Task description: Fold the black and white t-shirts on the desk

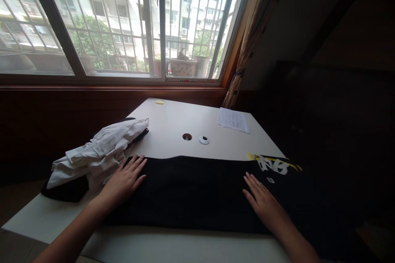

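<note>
Big barred window (162,28) across the back, pale buildings and greenery outside. White table (166,139) below it, in front of the person. Patterned curtain (247,41) gathered at the window's right side. Black cloth item (197,195) laid out flat along the near part of the table, long side running left to right; its right end merges into dark shadow, so that edge can't be told. White cloth (98,146) heaped and crumpled at the table's left, lying over a black piece (66,190) that pokes out at its near end. Left hand (123,183) palm down on the black cloth item's left end, fingers straight and a bit spread, nothing gripped; wrist close by the white cloth. Right hand (262,199) palm down toward the other end, fingers extended, thumb apart, nothing gripped. Paper sheet (234,120) with print at the table's far right. White lettering (273,165) with yellow strokes on the black cloth item, beyond the right hand. Round white piece (202,141) with a dark centre, just right of a round table hole (187,137). Yellow slip (159,102) near the far left corner. Small pale patch (270,180) near the right fingertips.
</note>
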Demonstrator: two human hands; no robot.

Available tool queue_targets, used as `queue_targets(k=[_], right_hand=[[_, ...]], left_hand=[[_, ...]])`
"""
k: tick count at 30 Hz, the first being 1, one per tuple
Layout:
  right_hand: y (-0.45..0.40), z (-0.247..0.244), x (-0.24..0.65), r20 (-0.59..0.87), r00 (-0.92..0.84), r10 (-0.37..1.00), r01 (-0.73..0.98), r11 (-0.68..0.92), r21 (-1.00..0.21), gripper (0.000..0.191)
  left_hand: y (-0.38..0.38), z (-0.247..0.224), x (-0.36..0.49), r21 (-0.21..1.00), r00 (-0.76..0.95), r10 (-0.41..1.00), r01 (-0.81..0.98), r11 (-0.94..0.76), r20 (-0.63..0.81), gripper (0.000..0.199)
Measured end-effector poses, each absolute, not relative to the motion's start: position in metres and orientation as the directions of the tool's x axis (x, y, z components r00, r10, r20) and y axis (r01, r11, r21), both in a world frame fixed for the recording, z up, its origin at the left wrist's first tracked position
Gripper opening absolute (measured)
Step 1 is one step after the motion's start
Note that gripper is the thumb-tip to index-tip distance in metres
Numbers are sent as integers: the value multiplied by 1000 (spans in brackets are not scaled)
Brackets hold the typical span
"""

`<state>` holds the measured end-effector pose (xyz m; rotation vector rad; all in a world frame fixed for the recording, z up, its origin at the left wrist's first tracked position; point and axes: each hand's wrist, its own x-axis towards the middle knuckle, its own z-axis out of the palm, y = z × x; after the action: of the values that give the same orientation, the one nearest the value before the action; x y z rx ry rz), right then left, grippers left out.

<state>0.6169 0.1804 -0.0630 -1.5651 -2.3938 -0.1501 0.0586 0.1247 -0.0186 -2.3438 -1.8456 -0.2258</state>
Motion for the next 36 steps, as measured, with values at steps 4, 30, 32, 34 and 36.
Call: queue_targets(k=[4, 30, 32, 34, 36], right_hand=[[174, -43, 576, 304, -424, 853, 891, 453, -29, 58], [135, -34, 554, 54, -434, 899, 888, 437, -142, 67], [133, -41, 581, 90, -348, 933, 923, 358, -140, 68], [133, -47, 597, 135, -276, 952, 943, 295, -152, 67], [135, -53, 604, 177, -229, 957, 952, 258, -163, 65]], left_hand=[[103, -9, 103, -55, 325, 902, 945, -323, 286, 56], [76, -49, 76, 9, 92, 965, 995, -98, 245, 62], [77, -50, 77, 5, 92, 966, 995, -96, 241, 62], [77, -50, 77, 7, 88, 967, 996, -93, 239, 61], [77, -50, 76, 17, 83, 969, 996, -90, 231, 61]])
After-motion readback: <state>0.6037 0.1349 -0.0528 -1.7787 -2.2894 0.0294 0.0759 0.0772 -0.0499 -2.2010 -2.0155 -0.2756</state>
